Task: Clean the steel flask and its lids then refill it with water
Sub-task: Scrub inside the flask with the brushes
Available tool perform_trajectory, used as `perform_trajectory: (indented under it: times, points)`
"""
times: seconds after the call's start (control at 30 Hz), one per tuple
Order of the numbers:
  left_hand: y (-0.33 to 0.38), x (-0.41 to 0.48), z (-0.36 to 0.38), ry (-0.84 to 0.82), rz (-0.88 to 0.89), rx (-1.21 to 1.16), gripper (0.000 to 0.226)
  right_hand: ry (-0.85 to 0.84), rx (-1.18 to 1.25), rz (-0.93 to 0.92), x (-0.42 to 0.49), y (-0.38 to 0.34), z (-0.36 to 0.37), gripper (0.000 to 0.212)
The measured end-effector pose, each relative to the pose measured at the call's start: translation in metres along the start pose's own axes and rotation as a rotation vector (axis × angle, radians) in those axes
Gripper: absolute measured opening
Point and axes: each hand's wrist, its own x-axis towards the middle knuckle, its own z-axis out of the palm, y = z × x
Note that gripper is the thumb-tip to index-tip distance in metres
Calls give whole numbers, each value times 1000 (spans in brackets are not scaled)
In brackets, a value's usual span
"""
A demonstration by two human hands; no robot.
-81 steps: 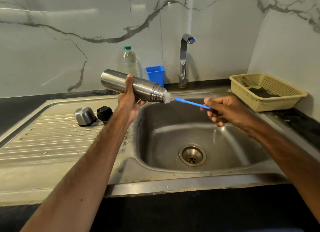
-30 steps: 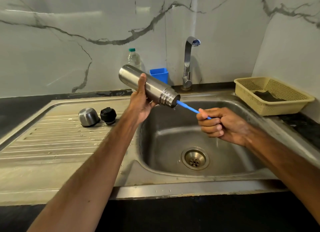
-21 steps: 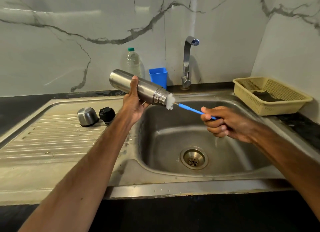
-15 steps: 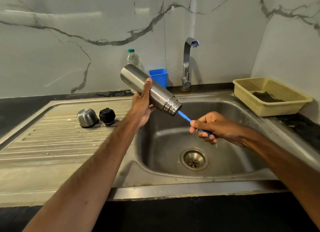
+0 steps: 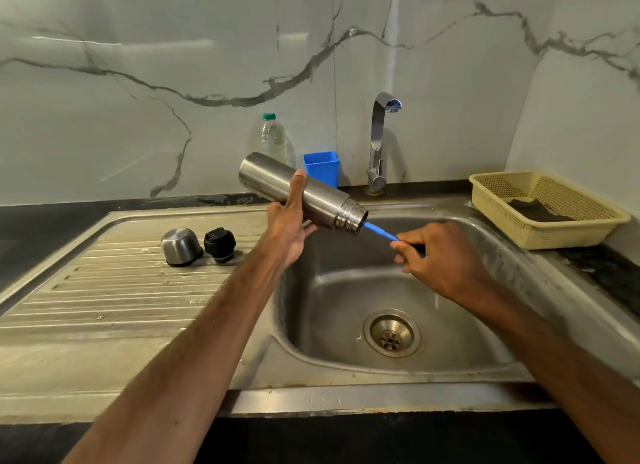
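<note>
Silver flask (image 5: 273, 178), blue brush handle (image 5: 379, 231), 1 silver cap (image 5: 180, 246), 1 black stopper (image 5: 219, 244), blue cup (image 5: 321, 167), yellow perforated basket (image 5: 568, 233), white wall (image 5: 138, 124) with grey veins.

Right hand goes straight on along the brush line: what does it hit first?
Probably the threaded mouth of the steel flask: the right hand grips the blue brush handle, which runs up-left into it. Nothing else shows between; depth uncertain.

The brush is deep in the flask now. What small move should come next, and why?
Probably pull the brush part-way out, scrubbing the wall. The right hand grips its blue handle, the bristles are hidden inside the flask, and the left hand holds that tilted over the sink.
</note>
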Motion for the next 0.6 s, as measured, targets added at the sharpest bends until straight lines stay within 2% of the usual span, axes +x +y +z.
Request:
perform_trajectory:
  times: [0.13, 0.27, 0.43, 0.6]
  points:
    - [7, 2, -4, 26, 35, -25, 56, -8, -187, 63, -5, 12, -16, 19]
    - [-3, -4, 2, 25, -8, -16, 64, -42, -281, -1, 0, -3, -8, 24]
    - [3, 1, -1, 29, 34, -12, 44, -22, -188, 177, 0, 17, -14, 23]
    - [-4, -3, 3, -6, 13, 33, 50, -65, 126, 267, 1, 6, -6, 21]
